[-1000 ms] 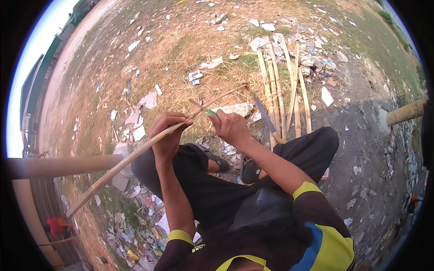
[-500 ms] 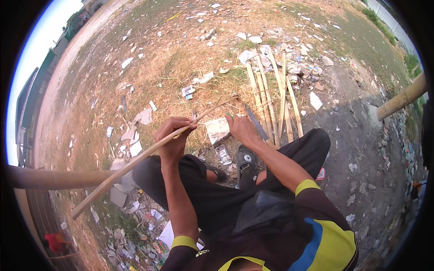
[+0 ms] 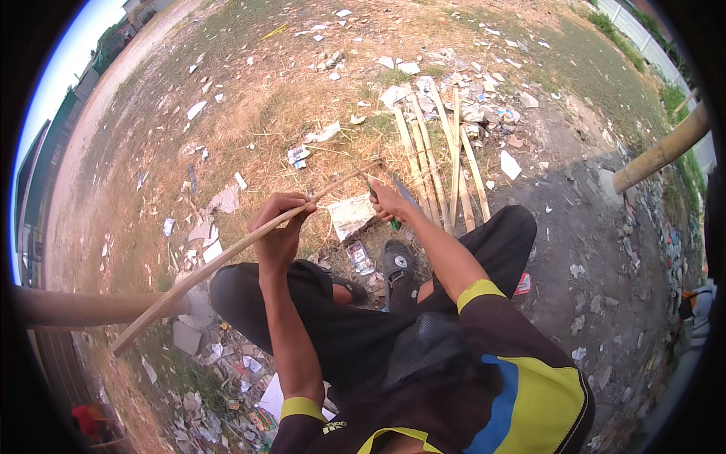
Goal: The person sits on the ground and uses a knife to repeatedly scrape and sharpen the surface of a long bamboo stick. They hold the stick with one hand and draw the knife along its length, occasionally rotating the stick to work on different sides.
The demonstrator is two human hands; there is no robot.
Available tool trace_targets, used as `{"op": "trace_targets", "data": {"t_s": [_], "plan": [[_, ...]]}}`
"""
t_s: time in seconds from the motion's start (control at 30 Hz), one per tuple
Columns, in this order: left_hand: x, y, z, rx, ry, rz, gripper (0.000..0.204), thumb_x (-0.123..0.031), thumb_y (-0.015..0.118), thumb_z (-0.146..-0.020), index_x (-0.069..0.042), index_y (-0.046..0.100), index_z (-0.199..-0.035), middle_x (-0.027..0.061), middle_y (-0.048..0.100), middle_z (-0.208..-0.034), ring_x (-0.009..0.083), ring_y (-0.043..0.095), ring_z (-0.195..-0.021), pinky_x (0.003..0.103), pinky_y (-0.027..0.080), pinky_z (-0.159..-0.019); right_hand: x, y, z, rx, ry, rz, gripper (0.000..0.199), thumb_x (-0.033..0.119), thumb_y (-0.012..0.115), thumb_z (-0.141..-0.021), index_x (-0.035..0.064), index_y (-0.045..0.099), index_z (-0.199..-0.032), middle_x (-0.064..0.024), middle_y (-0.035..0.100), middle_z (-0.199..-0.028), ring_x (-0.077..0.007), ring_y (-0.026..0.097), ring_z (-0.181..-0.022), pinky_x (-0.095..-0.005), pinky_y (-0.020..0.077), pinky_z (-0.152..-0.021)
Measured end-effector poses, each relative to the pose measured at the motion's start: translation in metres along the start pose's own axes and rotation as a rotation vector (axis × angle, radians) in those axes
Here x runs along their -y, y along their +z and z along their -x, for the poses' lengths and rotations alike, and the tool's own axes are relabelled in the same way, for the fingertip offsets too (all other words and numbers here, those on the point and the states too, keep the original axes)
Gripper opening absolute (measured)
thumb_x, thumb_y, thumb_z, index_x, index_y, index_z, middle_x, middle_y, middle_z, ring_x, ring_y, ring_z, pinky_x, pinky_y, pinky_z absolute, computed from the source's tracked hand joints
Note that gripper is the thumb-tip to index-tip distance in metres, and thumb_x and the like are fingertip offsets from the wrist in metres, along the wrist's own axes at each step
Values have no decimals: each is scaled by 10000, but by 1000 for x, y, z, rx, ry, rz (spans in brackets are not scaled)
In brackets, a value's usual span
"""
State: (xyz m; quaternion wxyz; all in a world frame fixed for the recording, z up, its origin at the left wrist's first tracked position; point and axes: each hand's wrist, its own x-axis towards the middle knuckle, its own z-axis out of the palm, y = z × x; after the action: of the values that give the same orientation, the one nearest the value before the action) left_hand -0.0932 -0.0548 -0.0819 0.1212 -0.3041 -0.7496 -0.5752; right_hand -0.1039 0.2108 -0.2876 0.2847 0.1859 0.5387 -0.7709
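Note:
My left hand (image 3: 274, 231) is closed around a long bamboo stick (image 3: 181, 286), which slants from the lower left up to a thin far end near the middle of the view. Close to that thin end, my right hand (image 3: 389, 200) is closed on a green-handled tool (image 3: 395, 224); green shows on both sides of the fist, and its working end is too small to make out. Behind the right hand a grey blade (image 3: 407, 192) lies by the bamboo strips (image 3: 425, 163), partly hidden by the hand and forearm. Several pale strips lie on the ground ahead.
A pale block (image 3: 352, 218) sits in front of my shoes (image 3: 399, 265). Thick bamboo poles stand at the left (image 3: 98, 306) and right (image 3: 662, 155). Paper scraps and rubbish litter the dry grass and dark soil. A wall (image 3: 643, 41) runs at the far right.
My right hand has turned, so more of the green-handled tool shows. The left hand keeps its hold on the stick. The whole view has shifted slightly.

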Motion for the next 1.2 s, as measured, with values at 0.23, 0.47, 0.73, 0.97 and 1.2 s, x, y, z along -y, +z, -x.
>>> {"op": "trace_targets", "data": {"t_s": [0.23,0.47,0.73,0.97,1.2], "plan": [[-8,14,-9,8,45,52,176,38,780,-725,4,632,-814,105,686,-823,172,685,-766,283,557,-654,4,10,24,63,-90,-307,559,643,285,-970,137,397,-763,84,234,-531,-53,168,-399,-224,157,-368],[-1,2,-4,-37,83,-23,187,18,793,-718,-4,627,-801,102,665,-778,164,665,-715,266,536,-620,36,123,96,-413,-779,599,431,396,440,-1002,-13,562,-942,-216,571,-645,-392,574,-624,-434,422,-596],[1,8,3,-79,38,-28,188,10,794,-735,-2,617,-797,88,650,-768,168,677,-737,265,535,-634,42,157,116,-524,-799,783,418,360,436,-1001,-4,538,-824,-259,553,-573,-449,606,-594,-528,463,-525],[6,3,5,-130,-55,-34,170,18,773,-762,2,610,-809,82,637,-757,176,681,-764,273,543,-658,34,144,93,-671,-982,1098,381,331,485,-988,33,528,-755,-187,536,-472,-386,598,-466,-459,482,-426],[0,2,-1,-33,126,-120,164,-3,780,-763,-8,620,-802,85,640,-753,154,661,-728,283,534,-635,4,8,57,-840,-221,1104,607,437,336,-1012,-57,665,-889,-312,647,-814,-462,648,-800,-537,519,-708]]}}
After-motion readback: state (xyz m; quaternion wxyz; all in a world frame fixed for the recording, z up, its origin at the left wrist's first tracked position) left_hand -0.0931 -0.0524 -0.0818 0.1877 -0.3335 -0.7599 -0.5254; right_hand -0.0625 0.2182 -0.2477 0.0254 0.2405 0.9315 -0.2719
